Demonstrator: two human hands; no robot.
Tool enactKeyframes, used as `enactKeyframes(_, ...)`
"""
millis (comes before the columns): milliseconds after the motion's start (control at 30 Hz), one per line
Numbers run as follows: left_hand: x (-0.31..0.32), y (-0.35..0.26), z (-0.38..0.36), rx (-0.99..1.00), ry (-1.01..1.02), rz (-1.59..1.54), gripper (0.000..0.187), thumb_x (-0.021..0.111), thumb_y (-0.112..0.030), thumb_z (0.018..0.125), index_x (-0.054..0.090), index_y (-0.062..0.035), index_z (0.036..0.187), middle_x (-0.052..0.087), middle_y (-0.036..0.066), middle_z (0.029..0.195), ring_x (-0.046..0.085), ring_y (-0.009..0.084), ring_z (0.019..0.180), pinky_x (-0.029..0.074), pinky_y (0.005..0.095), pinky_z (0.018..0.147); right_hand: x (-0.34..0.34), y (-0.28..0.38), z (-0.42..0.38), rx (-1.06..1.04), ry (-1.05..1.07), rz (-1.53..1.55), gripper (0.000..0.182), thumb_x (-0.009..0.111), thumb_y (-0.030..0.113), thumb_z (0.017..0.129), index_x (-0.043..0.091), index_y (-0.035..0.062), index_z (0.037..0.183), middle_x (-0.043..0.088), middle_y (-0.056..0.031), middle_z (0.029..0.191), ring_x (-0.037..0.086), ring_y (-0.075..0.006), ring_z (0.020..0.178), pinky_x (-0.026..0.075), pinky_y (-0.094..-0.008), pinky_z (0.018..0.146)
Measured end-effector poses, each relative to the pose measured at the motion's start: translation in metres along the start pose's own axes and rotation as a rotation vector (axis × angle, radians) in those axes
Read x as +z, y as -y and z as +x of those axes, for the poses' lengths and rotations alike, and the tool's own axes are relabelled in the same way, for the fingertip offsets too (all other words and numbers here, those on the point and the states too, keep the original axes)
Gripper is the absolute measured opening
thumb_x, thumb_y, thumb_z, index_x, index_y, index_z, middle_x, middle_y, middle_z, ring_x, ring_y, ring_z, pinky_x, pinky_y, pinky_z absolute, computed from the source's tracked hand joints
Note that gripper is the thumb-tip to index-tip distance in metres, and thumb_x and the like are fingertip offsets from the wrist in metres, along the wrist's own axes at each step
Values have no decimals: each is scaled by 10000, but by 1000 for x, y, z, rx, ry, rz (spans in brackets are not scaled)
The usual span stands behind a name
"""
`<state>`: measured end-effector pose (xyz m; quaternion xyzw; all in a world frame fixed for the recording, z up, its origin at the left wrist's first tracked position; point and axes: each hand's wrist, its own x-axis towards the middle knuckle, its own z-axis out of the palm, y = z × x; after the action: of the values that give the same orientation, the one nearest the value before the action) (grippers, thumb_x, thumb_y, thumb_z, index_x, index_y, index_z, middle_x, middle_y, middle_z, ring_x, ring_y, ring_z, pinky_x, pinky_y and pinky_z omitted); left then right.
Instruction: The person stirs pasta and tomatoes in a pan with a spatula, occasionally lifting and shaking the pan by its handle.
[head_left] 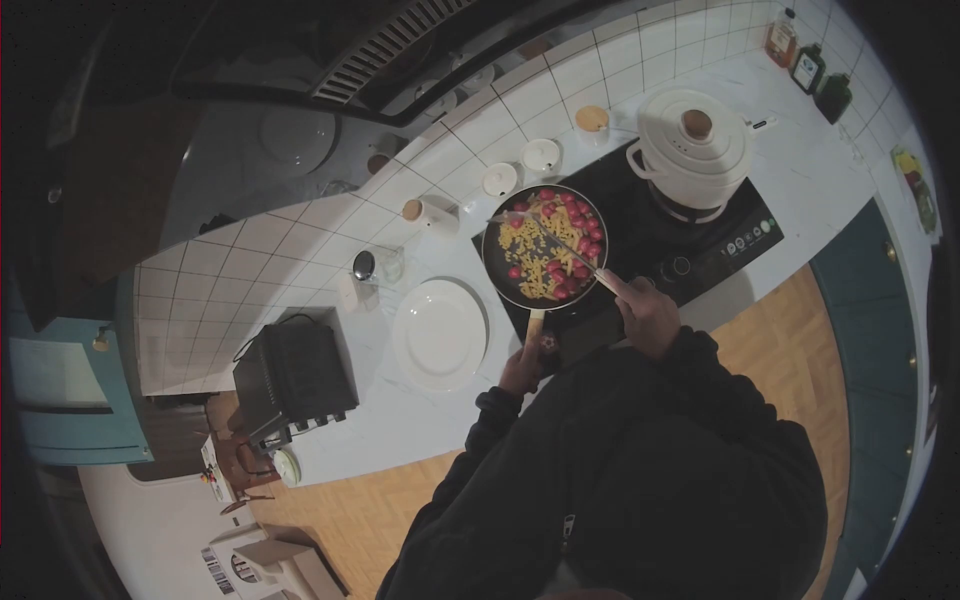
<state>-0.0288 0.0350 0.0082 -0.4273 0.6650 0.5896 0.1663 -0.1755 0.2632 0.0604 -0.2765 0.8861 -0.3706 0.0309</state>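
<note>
A dark frying pan (500,272) rests on the left part of the black cooktop (640,285). In it lie yellow pasta pieces (522,245) and several red round pieces (592,232). My left hand (521,368) is wrapped round the pan's light handle (536,324), on the near side. With my right hand (648,314) I grip the light handle of a spatula (607,279). Its thin shaft crosses the food toward the pan's upper left. Left of the pan, a white plate (440,335) lies on the counter.
A lidded white pot (694,150) stands on the cooktop's right part. Small white jars (499,180) line the tiled wall. Several bottles (808,68) stand at the far right. A black toaster oven (295,372) sits on the left counter. The dark range hood (390,50) hangs above.
</note>
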Motion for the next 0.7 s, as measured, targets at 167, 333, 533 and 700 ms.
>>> enactKeyframes(167, 0, 10, 9, 34, -10, -1, 532, 380, -605, 940, 487, -105, 794, 439, 30, 591, 397, 137, 446, 313, 276, 351, 2, -10, 2, -59, -131, -13, 547, 514, 22, 913, 490, 259, 1405, 455, -93, 800, 550, -360, 628, 469, -467, 543)
enactKeyframes(333, 0, -2, -2, -5, -6, 34, 533, 383, -613, 937, 488, -108, 801, 441, 27, 592, 400, 131, 453, 318, 275, 361, 2, -21, 4, -37, -143, -108, 538, 510, -11, 919, 483, 202, 1412, 474, -120, 788, 554, -357, 609, 499, -454, 538)
enactKeyframes(533, 2, -5, -3, 21, -20, 102, 558, 332, -594, 953, 487, -92, 764, 457, 43, 553, 427, 160, 420, 329, 296, 377, 9, -20, 1, 108, 64, -123, 575, 517, 8, 891, 432, 179, 1433, 542, -208, 854, 592, -465, 718, 488, -535, 618)
enactKeyframes(700, 3, -10, -6, -35, -42, 58, 522, 362, -573, 958, 506, -91, 818, 459, 35, 586, 421, 148, 447, 333, 278, 369, 4, -13, 1, 39, 61, -25, 558, 563, -15, 838, 505, 131, 1373, 551, -226, 850, 607, -473, 768, 510, -523, 661)
